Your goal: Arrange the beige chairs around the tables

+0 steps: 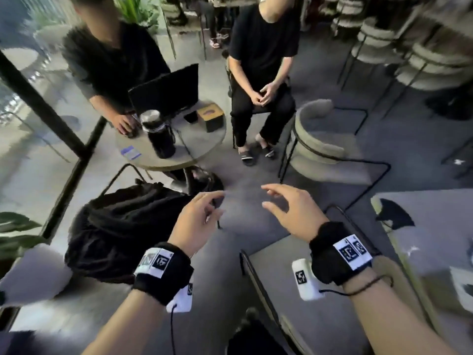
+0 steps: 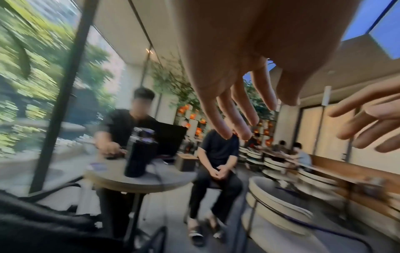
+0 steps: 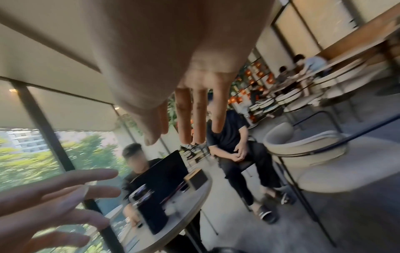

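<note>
Both of my hands hover in mid-air over the grey floor and hold nothing. My left hand [image 1: 204, 208] [image 2: 249, 102] [image 3: 54, 196] has loosely spread fingers. My right hand [image 1: 279, 201] [image 3: 184, 111] [image 2: 368, 119] is spread too, palm down. A beige round-backed chair [image 1: 322, 149] [image 2: 277, 205] [image 3: 303, 154] on a thin black frame stands ahead and to the right, out of touch of either hand. Another chair's seat [image 1: 271, 272] lies below my right wrist. The round table [image 1: 179, 155] [image 2: 138, 181] [image 3: 190, 212] is ahead on the left.
Two people in black sit at the round table, which carries a laptop [image 1: 166, 90], a dark bottle [image 1: 158, 134] and a tissue box [image 1: 211, 117]. A black bag [image 1: 122, 221] lies on a chair at left. A pale table [image 1: 430, 226] stands at right, with more beige chairs [image 1: 435, 67] behind.
</note>
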Demonstrator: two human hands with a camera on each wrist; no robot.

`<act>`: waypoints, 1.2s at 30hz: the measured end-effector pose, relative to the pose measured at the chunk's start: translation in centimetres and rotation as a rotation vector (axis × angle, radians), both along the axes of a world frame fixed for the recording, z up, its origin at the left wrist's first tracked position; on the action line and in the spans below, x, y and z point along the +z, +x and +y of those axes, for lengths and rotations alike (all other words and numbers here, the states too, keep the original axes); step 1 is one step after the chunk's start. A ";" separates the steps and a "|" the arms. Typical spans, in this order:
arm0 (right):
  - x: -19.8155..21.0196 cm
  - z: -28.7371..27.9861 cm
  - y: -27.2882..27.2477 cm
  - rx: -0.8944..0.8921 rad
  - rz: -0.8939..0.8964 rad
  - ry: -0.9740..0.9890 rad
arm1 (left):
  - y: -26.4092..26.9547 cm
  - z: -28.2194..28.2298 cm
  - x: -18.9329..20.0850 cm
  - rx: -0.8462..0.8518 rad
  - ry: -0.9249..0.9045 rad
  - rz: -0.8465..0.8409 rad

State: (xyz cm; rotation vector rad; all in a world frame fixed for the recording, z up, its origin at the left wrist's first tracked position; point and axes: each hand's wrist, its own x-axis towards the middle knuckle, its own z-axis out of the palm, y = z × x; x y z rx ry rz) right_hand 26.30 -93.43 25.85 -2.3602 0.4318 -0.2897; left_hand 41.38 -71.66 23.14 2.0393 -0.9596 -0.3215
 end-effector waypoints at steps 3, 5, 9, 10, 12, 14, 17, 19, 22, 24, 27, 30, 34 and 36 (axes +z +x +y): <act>-1.2 -4.1 -0.7 -0.137 0.043 0.022 | 1.8 -6.0 -1.1 -0.166 0.053 -0.001; -1.4 -6.5 -1.5 -0.220 0.060 0.040 | 3.0 -9.7 -1.3 -0.288 0.076 -0.008; -1.7 -10.3 -3.3 -0.358 0.065 0.068 | 5.5 -16.5 -0.6 -0.401 0.084 -0.100; -1.9 -11.1 -3.7 -0.396 0.076 0.064 | 6.1 -18.1 -0.3 -0.426 0.089 -0.119; -1.9 -12.3 -4.6 -0.468 0.079 0.068 | 6.6 -21.3 0.1 -0.471 0.073 -0.101; -1.8 -13.8 -5.0 -0.523 0.066 0.071 | 7.1 -24.9 0.1 -0.517 0.054 -0.078; -1.3 -16.1 -5.1 -0.617 0.085 0.088 | 8.2 -30.2 -0.6 -0.604 0.050 -0.047; -1.3 -17.6 -4.7 -0.676 0.102 0.101 | 9.6 -34.0 -1.5 -0.652 0.067 -0.046; -1.4 -20.4 -3.2 -0.747 0.144 0.108 | 12.5 -40.1 -2.7 -0.709 0.091 -0.051; -1.8 -22.7 -1.5 -0.789 0.158 0.112 | 14.3 -44.0 -3.2 -0.728 0.077 -0.026; -2.6 -26.6 1.6 -0.867 0.170 0.109 | 16.9 -49.7 -4.4 -0.742 0.039 0.064; -2.8 -30.2 5.5 -0.927 0.188 0.121 | 19.6 -54.5 -5.5 -0.796 0.043 0.097; -2.9 -34.3 10.6 -0.924 0.195 0.136 | 22.5 -58.4 -5.6 -0.856 0.053 0.129; -3.0 -35.8 12.5 -0.919 0.190 0.120 | 23.3 -59.5 -5.5 -0.874 0.055 0.141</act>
